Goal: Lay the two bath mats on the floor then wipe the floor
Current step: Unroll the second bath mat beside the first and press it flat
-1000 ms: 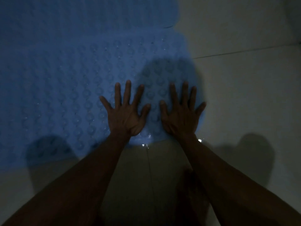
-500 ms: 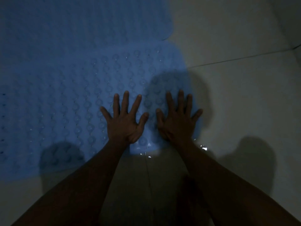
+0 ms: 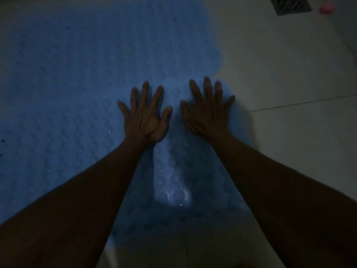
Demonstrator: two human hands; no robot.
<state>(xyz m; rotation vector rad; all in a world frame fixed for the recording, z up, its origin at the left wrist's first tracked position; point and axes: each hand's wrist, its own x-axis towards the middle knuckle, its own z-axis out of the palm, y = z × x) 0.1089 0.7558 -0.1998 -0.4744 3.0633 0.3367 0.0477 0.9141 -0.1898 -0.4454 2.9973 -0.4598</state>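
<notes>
Two blue bath mats with a bubble texture lie flat on the pale tiled floor (image 3: pixel 289 142) in dim light. The near mat (image 3: pixel 67 151) fills the left and centre; the far mat (image 3: pixel 116 39) adjoins it at the top, their seam near my right fingertips. My left hand (image 3: pixel 145 115) presses flat on the near mat with fingers spread. My right hand (image 3: pixel 207 111) lies flat beside it, close to the mat's right edge, fingers spread too. Neither hand holds anything. Wet glints show on the mat between my forearms.
A dark floor drain grate (image 3: pixel 290 4) sits at the top right, with a small pink object (image 3: pixel 326 7) next to it. A tile joint (image 3: pixel 299 104) runs rightward from the mat's edge. Bare tile lies to the right.
Both hands have slid forward along the near mat from its near edge toward the seam with the far mat. The view has shifted forward, bringing the drain and pink object into sight.
</notes>
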